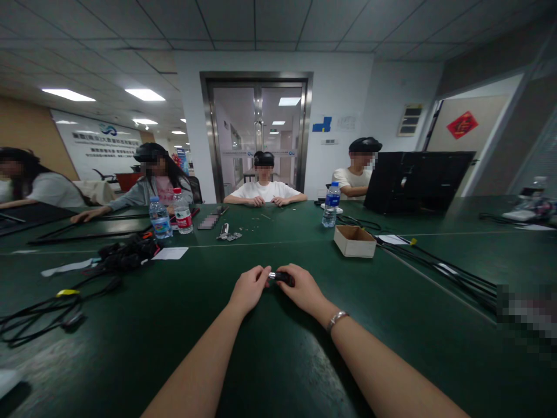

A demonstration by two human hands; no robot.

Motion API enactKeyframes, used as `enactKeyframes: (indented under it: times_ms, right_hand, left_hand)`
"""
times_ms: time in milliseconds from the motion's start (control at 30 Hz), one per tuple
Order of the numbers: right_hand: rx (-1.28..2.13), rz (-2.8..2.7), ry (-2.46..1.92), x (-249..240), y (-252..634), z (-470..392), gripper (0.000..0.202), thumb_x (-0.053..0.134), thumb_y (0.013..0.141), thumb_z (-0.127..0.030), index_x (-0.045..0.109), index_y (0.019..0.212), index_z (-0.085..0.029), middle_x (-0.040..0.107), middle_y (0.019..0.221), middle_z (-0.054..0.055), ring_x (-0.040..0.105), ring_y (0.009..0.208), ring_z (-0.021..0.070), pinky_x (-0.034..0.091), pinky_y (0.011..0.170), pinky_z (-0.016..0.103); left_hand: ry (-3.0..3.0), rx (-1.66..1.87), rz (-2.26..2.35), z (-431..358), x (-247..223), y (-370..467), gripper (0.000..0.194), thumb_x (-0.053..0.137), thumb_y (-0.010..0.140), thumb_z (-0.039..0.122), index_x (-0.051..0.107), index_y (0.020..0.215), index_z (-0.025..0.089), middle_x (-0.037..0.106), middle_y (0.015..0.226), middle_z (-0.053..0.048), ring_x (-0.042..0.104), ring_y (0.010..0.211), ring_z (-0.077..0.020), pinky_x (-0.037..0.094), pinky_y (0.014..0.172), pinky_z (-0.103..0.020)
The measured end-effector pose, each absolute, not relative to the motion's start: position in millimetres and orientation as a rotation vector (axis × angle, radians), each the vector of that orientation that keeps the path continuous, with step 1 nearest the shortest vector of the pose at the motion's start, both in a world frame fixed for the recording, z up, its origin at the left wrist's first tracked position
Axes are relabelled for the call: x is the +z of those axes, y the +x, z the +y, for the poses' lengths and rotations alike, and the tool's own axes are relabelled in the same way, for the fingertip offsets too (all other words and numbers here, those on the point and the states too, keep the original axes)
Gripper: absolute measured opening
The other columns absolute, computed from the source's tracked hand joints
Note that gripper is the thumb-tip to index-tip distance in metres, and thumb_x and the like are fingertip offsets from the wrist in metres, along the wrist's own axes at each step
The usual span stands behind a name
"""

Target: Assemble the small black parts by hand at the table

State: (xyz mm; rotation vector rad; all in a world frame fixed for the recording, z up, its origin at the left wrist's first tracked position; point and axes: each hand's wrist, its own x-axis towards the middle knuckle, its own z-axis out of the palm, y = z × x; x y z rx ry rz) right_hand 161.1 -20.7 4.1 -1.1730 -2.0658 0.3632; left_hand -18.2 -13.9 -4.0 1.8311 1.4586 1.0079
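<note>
My left hand (250, 289) and my right hand (304, 290) meet over the green table in front of me. Between them is a small black stick with a shiny silver end (282, 277), too small to tell its exact kind. The fingers of my right hand are closed round its black part. At the silver end, my left thumb and fingertips pinch together, and they partly hide the tip. A metal band (337, 321) circles my right wrist.
Beyond my hands are an open cardboard box (354, 242), a blue-labelled bottle (331, 206) and small metal pieces (230, 236). Black cables (439, 267) run along the right; more cables (39, 325) lie left. Several people with headsets sit around the green table (174, 325).
</note>
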Motion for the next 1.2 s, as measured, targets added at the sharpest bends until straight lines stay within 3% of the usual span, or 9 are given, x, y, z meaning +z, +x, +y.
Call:
enactKeyframes:
  times_ms: [200,333,433,600,700,1033,1200]
  right_hand:
    - [0.360,-2.064,-1.169,2.2,160.8,-19.8,0.021,0.061,0.078,-0.016,0.066,0.098,-0.020,0.063,0.091,0.004,0.056,0.080,0.0150,0.043,0.071,0.027]
    - [0.361,-2.058,-1.165,2.5,161.1,-19.2,0.021,0.060,0.078,-0.016,0.066,0.098,-0.020,0.063,0.091,0.004,0.056,0.079,0.0152,0.044,0.071,0.027]
    - [0.364,-2.057,-1.161,2.1,161.7,-18.5,0.021,0.060,0.078,-0.017,0.066,0.098,-0.021,0.063,0.091,0.004,0.056,0.079,0.0152,0.043,0.070,0.027]
    - [0.359,-2.064,-1.167,2.2,161.8,-18.7,0.021,0.060,0.078,-0.017,0.065,0.098,-0.020,0.062,0.090,0.003,0.056,0.079,0.0150,0.043,0.070,0.027]
    - [0.353,-2.080,-1.179,3.3,161.3,-19.8,0.021,0.060,0.078,-0.017,0.065,0.098,-0.020,0.062,0.089,0.003,0.055,0.078,0.0148,0.043,0.069,0.027]
    - [0.374,-2.066,-1.168,0.7,162.5,-16.7,0.022,0.059,0.078,-0.016,0.065,0.099,-0.020,0.062,0.091,0.003,0.056,0.079,0.0148,0.044,0.071,0.027]
    - [0.367,-2.068,-1.163,0.2,161.5,-16.7,0.021,0.060,0.078,-0.016,0.065,0.097,-0.021,0.062,0.090,0.003,0.056,0.078,0.0148,0.043,0.069,0.027]
  left_hand:
    - [1.906,0.945,1.510,-19.2,0.1,-18.1,0.046,0.032,0.088,0.057,0.057,0.072,0.021,0.061,0.066,0.000,0.055,0.063,-0.0163,0.036,0.061,-0.026]
    - [1.904,1.002,1.412,-18.9,-1.2,-19.9,0.030,0.042,0.086,0.048,0.059,0.085,0.023,0.064,0.078,0.000,0.058,0.073,-0.0160,0.039,0.065,-0.025]
    - [1.851,1.051,1.380,-17.1,-2.2,-20.3,0.029,0.044,0.086,0.047,0.058,0.096,0.023,0.064,0.085,-0.001,0.058,0.078,-0.0163,0.041,0.068,-0.025]
    - [1.883,0.997,1.490,-15.0,-1.6,-20.2,0.049,0.031,0.088,0.058,0.060,0.077,0.020,0.062,0.079,-0.004,0.055,0.074,-0.0183,0.039,0.068,-0.027]
    - [1.934,0.941,1.503,-15.8,-0.8,-20.7,0.049,0.032,0.088,0.057,0.060,0.071,0.020,0.061,0.076,-0.004,0.054,0.072,-0.0187,0.037,0.065,-0.028]
    - [1.909,1.021,1.348,-19.9,1.7,-20.1,0.024,0.048,0.084,0.042,0.059,0.091,0.022,0.064,0.092,-0.002,0.057,0.084,-0.0161,0.042,0.074,-0.025]
    - [1.891,1.044,1.503,-19.1,3.6,-20.4,0.031,0.042,0.087,0.048,0.059,0.090,0.022,0.062,0.089,-0.001,0.057,0.082,-0.0159,0.041,0.073,-0.026]
